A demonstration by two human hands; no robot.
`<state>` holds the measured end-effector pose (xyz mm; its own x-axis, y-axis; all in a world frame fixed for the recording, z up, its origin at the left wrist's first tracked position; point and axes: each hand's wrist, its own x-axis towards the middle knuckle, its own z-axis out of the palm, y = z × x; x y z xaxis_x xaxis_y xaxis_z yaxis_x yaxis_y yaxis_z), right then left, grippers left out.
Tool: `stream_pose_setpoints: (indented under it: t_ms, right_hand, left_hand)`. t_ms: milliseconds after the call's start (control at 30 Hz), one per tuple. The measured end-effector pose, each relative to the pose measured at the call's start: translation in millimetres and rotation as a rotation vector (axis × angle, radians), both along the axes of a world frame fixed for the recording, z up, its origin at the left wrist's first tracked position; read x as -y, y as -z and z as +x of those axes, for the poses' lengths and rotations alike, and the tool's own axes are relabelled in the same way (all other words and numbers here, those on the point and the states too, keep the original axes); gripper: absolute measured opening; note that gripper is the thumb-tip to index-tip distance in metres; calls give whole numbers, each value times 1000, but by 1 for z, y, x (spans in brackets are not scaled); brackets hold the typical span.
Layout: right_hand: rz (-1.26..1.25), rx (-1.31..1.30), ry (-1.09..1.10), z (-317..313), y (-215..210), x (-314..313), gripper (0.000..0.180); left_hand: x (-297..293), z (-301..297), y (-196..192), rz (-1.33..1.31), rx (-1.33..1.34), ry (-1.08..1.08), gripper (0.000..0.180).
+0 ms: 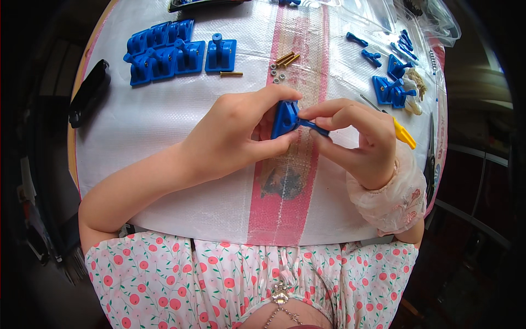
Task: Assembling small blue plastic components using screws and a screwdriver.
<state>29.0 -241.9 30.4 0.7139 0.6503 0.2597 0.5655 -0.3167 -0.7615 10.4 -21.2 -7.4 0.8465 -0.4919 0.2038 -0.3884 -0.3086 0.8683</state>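
L hand [233,123]: we grip blue bracket [283,119]; R hand [366,131], beside that grip, pinches lever [316,128]; slack pinch might drop it.

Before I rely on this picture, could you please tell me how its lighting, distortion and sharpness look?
In the head view, fisheye distortion bows the edges of the white woven sheet, and the corners fall to black; also in the head view, the clear plastic at the top right shows bright reflections, while the blue base near the middle looks fairly sharp.
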Motion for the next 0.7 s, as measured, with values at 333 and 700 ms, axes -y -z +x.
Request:
stream_pose_setpoints:
  t_ms: [333,700]
  right_hand:
    - [86,29,67,0,9,-6,21]
    - [36,30,56,2,9,-2,23]
  left_hand:
    - [1,1,0,-32,3,6,43]
    - [0,2,-5,-41,-108,60,34]
